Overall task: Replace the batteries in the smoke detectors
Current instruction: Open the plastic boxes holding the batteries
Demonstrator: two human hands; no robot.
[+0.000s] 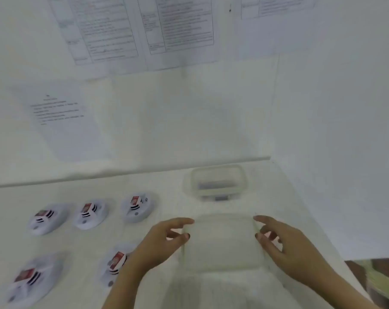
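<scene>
Clear plastic, seemingly a lid (pixel 222 241), is lying between a person's hands near the front edge of the desk (pixel 84 244), its long axis running left to right. Left hand (pixel 164 239) and right hand (pixel 287 244) are curling parted fingers at its short ends; whether they are pinching it cannot be told through the blur. A matching tub (pixel 219 181) is sitting toward the far right corner. Five smoke detectors (pixel 88 214) are lying along the left side, apparently backs up, red-labelled batteries (pixel 88 208) slanting toward that corner. Opening supplies appears to be under way; the next move is likely calling for parking the lid and reaching for a detector.
</scene>
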